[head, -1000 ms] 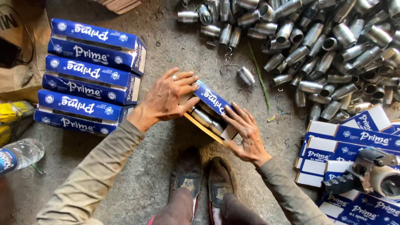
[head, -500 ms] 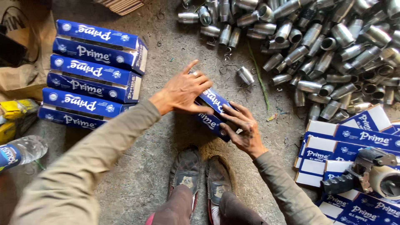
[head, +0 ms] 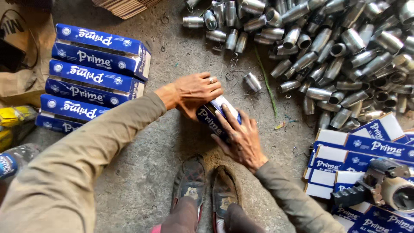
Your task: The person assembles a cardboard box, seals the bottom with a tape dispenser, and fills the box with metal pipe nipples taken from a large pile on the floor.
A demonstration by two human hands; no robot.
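Shoes point(head: 207, 190), dusty and worn, sit at the bottom of the view on the grey concrete floor point(head: 142, 181), and just beyond them a person's two hands close around a small blue-and-white carton point(head: 215, 115) held low over the ground. A second ago the carton lay open, metal pieces showing inside; now its flap is down and the box reads as shut, which suggests the packing of this one is all but finished. The left hand point(head: 196, 91), a ring on one finger, curls over the carton's far end, fingers bent and gripping; the right hand point(head: 241, 138) lies flatter along its near side, fingers spread and pressing on the cardboard. To the right, near the person's knee, a tape dispenser point(head: 388, 187) rests on a loose layer of flat cartons point(head: 345, 159), blue with white panels and white lettering. To the left, a neat stack of filled cartons point(head: 92, 82) of the same blue stands in stepped rows, with a plastic bottle point(head: 17, 157) and a yellow packet point(head: 13, 116) at its near edge and a brown sack point(head: 26, 51) behind. Farther off, across the top right, a heap of short silvery metal pipe fittings point(head: 327, 47) spreads over the floor, one stray fitting point(head: 252, 82) lying apart, close to the left hand.
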